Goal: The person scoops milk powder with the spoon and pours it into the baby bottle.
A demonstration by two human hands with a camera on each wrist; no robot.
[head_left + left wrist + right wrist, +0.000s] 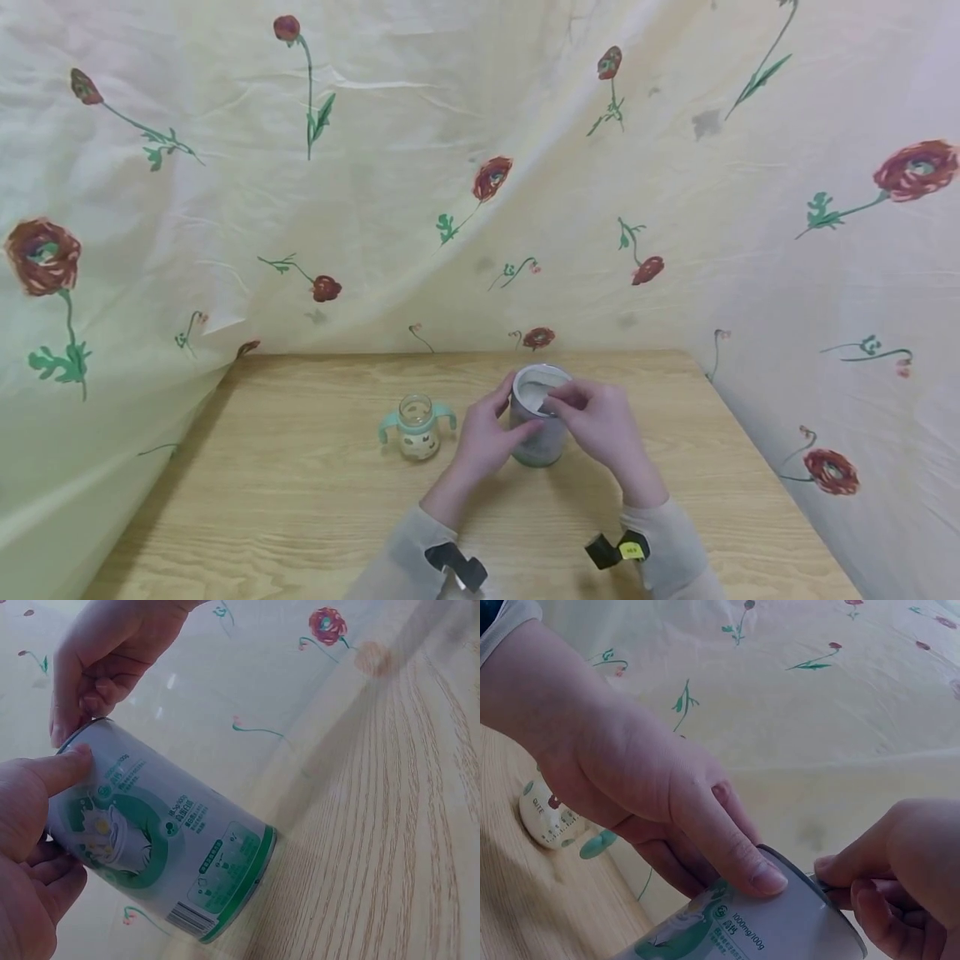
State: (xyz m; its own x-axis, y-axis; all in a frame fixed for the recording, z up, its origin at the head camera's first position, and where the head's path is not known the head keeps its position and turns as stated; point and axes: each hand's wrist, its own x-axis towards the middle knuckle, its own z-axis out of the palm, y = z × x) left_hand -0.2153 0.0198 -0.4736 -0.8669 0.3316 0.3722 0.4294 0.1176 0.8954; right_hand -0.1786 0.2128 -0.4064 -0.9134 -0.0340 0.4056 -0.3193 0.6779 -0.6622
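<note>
A white and green milk powder can (538, 437) stands on the table, its top facing up with a pale grey surface inside the rim. My left hand (491, 433) grips the can's side near the top, thumb in front, as the left wrist view also shows the hand (37, 817) around the printed can (157, 832). At the rim, my right hand (600, 421) pinches a small grey tab (546, 406). The right wrist view shows these fingers (900, 877) at the can's edge; most of the tab is hidden there.
Left of the can stands a baby bottle (418, 437) with mint green handles and no cap on its neck. The wooden table (300, 492) ends at a flower-printed cloth (390, 192) hanging behind and along both sides.
</note>
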